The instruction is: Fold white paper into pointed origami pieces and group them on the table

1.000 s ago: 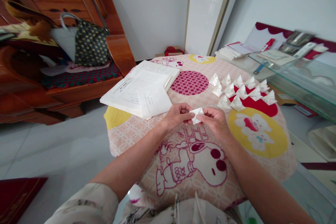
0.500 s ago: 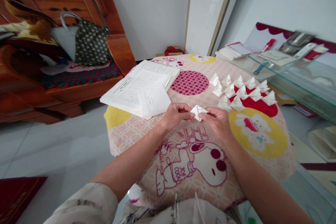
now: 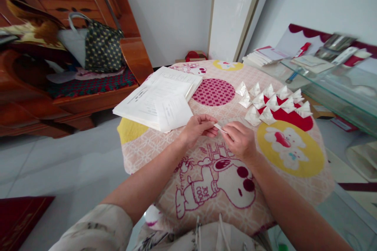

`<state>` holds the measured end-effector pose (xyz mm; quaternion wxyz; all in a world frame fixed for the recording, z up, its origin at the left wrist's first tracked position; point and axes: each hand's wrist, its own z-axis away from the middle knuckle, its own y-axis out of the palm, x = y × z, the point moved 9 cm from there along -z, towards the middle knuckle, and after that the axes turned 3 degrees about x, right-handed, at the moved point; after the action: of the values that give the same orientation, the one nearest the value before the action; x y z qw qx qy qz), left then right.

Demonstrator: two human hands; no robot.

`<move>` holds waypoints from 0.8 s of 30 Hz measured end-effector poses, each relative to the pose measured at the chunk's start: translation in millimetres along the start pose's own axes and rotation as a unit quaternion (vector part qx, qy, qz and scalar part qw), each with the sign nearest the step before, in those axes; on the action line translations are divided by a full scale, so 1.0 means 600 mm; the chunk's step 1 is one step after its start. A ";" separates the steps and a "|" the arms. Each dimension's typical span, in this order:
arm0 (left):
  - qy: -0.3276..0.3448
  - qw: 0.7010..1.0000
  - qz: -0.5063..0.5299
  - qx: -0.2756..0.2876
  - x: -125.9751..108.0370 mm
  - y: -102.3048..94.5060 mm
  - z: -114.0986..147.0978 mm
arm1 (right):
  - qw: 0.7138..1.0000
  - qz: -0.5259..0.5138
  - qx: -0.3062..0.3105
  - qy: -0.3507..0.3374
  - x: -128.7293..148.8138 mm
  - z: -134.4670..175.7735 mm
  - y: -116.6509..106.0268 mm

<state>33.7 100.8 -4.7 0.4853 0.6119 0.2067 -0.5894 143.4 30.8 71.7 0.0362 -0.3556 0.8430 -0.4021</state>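
Observation:
A small folded white paper (image 3: 220,127) is held above the tablecloth, seen nearly edge-on. My left hand (image 3: 200,128) pinches its left end between thumb and fingers. On its right end, the closed fingers of my right hand (image 3: 240,138) grip it. Just left of my left hand, a loose printed sheet (image 3: 173,111) lies on a stack of printed papers (image 3: 141,96). Several folded paper pieces with pointed tips (image 3: 272,102) stand in rows to the right, beyond my right hand.
A patterned pink cloth (image 3: 153,149) covers the round table. At the right are a glass shelf (image 3: 350,90) and a pile of papers (image 3: 260,58). A wooden bench (image 3: 132,59) with a dotted bag (image 3: 103,47) stands at the left.
The folded paper has turned from showing its flat diamond face to nearly edge-on. My right hand has rolled over, its fingers now curled round the paper's right end.

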 end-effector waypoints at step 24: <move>-0.048 0.999 -0.016 -0.015 0.020 -0.019 -0.008 | 0.997 -0.064 0.039 -0.024 0.004 0.013 0.019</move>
<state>29.6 106.1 -20.6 0.4939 0.5722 0.2018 -0.6229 138.1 29.3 59.2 0.0446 -0.4168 0.8011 -0.4272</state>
